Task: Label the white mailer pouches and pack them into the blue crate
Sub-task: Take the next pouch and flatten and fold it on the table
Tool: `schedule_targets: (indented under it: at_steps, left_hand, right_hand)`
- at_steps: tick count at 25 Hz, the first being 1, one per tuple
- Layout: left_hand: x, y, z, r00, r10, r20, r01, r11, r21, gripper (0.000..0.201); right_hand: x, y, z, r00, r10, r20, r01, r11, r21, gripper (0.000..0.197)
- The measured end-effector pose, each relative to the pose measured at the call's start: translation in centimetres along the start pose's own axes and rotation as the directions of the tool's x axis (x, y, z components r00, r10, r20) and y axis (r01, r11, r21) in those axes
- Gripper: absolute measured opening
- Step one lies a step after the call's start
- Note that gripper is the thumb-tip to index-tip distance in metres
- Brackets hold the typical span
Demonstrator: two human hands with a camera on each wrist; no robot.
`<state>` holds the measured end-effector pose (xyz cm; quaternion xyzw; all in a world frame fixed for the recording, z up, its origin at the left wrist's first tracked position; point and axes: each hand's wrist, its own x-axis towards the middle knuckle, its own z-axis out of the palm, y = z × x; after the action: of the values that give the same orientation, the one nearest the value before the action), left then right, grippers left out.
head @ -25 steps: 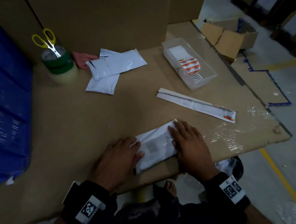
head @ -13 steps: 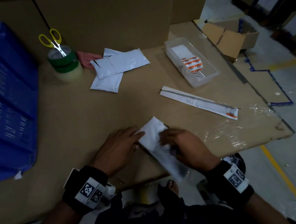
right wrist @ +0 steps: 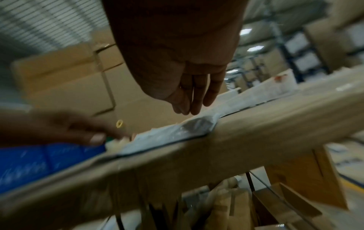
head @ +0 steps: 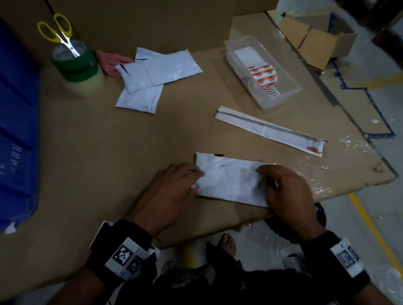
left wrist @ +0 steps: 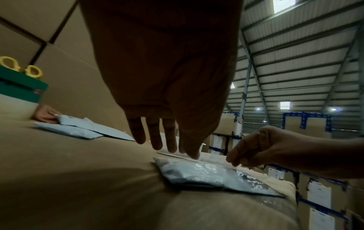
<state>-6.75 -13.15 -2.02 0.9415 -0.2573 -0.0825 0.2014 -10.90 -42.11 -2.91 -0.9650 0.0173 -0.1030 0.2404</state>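
A: While the blue crate (head: 2, 138) stands at the desk's (head: 91, 156) left edge, where is the mailer pouch (head: 229, 182)?

B: Flat near the front edge, left hand (head: 169, 196) with straight fingers on one end, right hand (head: 287, 195) pinching the other.
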Motion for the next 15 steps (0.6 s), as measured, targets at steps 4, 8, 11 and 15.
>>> schedule_targets:
  at_steps: [4, 8, 11, 15]
  left_hand:
    - [3.9, 2.6, 0.6, 0.978, 0.117, 0.172, -0.136, 0.985, 0.104, 0.056]
    - [5.3, 2.5, 2.1, 0.940, 0.060, 0.336, -0.130, 0.973, 0.190, 0.062]
    - [5.4, 1.4, 2.9, 0.933, 0.067, 0.353, -0.119, 0.985, 0.127, 0.064]
    - [6.1, -0.1, 1.8, 0.906, 0.140, 0.400, -0.124, 0.990, -0.064, 0.063]
  right_hand:
    - [-0.6, -0.9, 2.4, 0.973, -0.206, 0.106, 0.215, 0.973, -0.080, 0.045]
    - [-1.7, -0.6, 5.1, 0.936, -0.262, 0.236, 0.315, 0.921, -0.228, 0.057]
    - [-1.4, 0.1, 4.8, 0.926, -0.242, 0.291, 0.308, 0.929, -0.206, 0.058]
    - [1.8, 0.9, 1.9, 0.912, -0.259, 0.318, 0.335, 0.917, -0.215, 0.058]
